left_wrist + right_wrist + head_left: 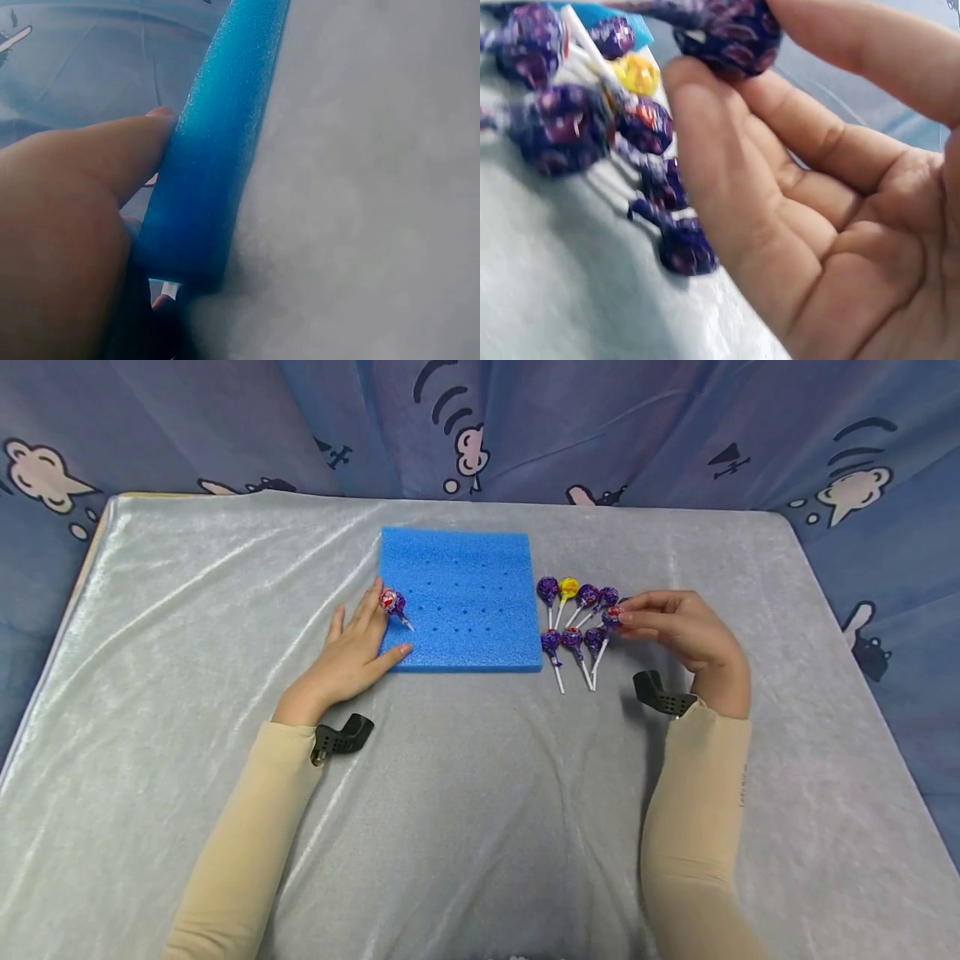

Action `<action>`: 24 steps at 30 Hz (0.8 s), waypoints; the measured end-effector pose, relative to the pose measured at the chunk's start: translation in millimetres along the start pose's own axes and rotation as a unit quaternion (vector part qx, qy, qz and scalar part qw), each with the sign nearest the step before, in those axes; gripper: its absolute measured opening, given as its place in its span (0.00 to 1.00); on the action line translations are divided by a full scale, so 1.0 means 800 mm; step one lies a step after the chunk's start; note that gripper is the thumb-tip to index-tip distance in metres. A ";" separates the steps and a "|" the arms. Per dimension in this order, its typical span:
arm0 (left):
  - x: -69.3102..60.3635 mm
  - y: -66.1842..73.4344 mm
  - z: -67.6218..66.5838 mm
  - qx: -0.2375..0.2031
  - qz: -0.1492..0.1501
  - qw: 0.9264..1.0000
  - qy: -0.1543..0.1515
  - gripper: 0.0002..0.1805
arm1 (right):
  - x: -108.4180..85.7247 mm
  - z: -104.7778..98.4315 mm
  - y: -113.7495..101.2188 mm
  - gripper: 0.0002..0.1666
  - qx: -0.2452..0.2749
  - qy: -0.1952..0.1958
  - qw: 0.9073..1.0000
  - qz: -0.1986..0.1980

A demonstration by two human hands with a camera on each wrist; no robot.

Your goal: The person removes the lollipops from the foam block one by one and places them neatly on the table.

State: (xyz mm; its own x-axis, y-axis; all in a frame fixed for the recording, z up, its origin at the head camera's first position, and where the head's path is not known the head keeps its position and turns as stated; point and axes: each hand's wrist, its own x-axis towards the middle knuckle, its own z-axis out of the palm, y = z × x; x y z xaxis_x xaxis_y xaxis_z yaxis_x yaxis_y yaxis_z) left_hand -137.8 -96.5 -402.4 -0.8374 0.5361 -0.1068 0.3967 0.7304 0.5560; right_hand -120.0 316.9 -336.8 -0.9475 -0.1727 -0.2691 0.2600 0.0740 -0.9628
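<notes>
A blue foam block with rows of small holes lies on the table. One purple-wrapped lollipop stands tilted at its left side, stick toward the foam. My left hand rests at the block's left edge, fingers extended, and in the left wrist view the thumb touches the foam's side. To the right of the foam, my right hand pinches a purple lollipop by its wrapped head, white stick pointing down. Beneath and beside it lie several purple lollipops and one yellow lollipop.
A grey-white velvety cloth covers the table and has some folds. Behind the table's far edge hangs a blue patterned curtain. Each wrist carries a black camera mount.
</notes>
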 end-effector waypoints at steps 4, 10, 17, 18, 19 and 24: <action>0.000 0.001 0.000 -0.001 -0.001 1.000 0.000 0.43 | -0.003 -0.008 0.003 0.08 -0.039 0.001 0.999 0.028; 0.000 0.001 0.000 -0.002 -0.002 1.000 0.001 0.43 | -0.003 -0.020 0.011 0.09 -0.102 -0.008 0.992 0.074; -0.001 0.001 -0.001 -0.002 0.000 1.000 -0.001 0.43 | -0.001 -0.027 0.021 0.08 -0.124 0.005 0.987 0.102; -0.001 0.001 -0.001 -0.002 0.000 1.000 -0.001 0.43 | -0.001 -0.027 0.022 0.08 -0.136 0.009 0.985 0.104; -0.001 0.001 -0.001 -0.001 0.000 1.000 -0.001 0.43 | 0.000 -0.027 0.022 0.08 -0.146 0.009 0.984 0.104; -0.001 0.002 -0.001 -0.001 0.000 1.000 -0.001 0.43 | 0.001 -0.027 0.023 0.09 -0.201 0.014 0.974 0.103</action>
State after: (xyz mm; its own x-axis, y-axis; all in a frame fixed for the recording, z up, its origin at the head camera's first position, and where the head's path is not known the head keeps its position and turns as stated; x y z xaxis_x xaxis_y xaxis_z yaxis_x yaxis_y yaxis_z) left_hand -137.1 -96.3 -400.8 -0.8368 0.5365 -0.1091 0.3951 0.7298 0.5580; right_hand -120.0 339.5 -354.2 -0.8894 -0.0871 -0.4488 0.3561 0.4836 -0.7995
